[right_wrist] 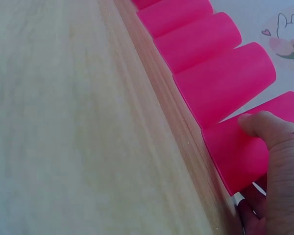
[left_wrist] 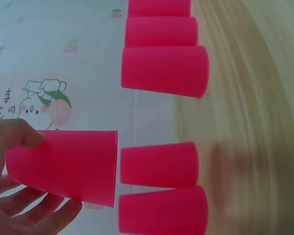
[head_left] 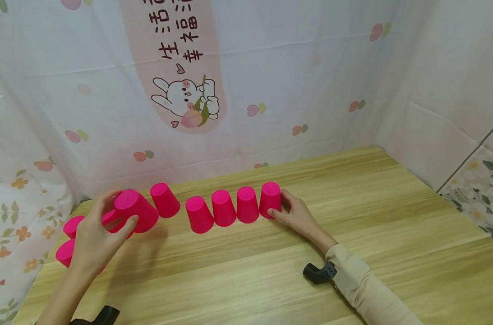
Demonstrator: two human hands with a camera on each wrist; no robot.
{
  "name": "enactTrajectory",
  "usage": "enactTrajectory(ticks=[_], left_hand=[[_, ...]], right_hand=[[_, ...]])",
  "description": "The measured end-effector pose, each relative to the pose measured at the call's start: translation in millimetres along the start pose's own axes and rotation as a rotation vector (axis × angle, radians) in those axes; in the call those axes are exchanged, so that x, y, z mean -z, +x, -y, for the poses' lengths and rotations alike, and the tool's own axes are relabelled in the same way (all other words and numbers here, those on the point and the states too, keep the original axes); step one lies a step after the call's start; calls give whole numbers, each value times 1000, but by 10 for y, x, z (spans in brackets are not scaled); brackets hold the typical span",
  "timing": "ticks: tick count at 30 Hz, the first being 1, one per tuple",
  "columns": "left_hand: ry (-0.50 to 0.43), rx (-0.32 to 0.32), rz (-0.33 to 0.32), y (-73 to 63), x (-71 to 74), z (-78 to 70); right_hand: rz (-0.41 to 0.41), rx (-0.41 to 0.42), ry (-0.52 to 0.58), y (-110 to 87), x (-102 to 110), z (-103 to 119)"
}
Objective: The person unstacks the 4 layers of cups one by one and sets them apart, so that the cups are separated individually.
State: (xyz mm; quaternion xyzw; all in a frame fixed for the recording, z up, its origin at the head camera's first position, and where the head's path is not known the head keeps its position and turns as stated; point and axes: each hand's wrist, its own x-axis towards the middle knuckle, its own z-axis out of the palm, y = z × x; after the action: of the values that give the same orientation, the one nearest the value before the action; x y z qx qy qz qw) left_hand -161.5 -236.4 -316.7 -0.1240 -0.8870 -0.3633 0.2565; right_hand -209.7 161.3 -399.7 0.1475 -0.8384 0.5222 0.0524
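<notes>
My left hand [head_left: 98,237] grips an upside-down pink cup [head_left: 138,212], thumb on one side and fingers round the other. This cup [left_wrist: 83,166] is raised off the table, its rim higher than the rims of the cups standing nearby in the left wrist view. At the right end of a row of upside-down pink cups, my right hand [head_left: 297,214] holds the last cup [head_left: 270,201] between thumb and fingers. Its rim is down at the tabletop in the right wrist view, close beside the neighbouring cup [right_wrist: 225,83]. Another upside-down cup [head_left: 165,201] stands apart, left of the row.
More pink cups [head_left: 65,253] stand at the table's left end, partly hidden behind my left hand. A patterned cloth [head_left: 291,90] hangs behind the wooden table [head_left: 230,280]. Black wrist-worn devices [head_left: 319,273] sit by both forearms.
</notes>
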Motion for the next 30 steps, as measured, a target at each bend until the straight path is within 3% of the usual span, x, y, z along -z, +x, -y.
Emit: enactTrajectory(ticks=[6,13,22,30], left_hand=[[17,14,-1,-72,16,84],[42,68,41,-169,64,208],[70,69,43,-249,79,296],[124,102,111,-301,87,369]], right_hand=[[-1,-3,1,0,10,10],[0,-11,-6,-2,16,10],[1,-20,-10,-1,12,30],[1,-14,-17,-6,6,34]])
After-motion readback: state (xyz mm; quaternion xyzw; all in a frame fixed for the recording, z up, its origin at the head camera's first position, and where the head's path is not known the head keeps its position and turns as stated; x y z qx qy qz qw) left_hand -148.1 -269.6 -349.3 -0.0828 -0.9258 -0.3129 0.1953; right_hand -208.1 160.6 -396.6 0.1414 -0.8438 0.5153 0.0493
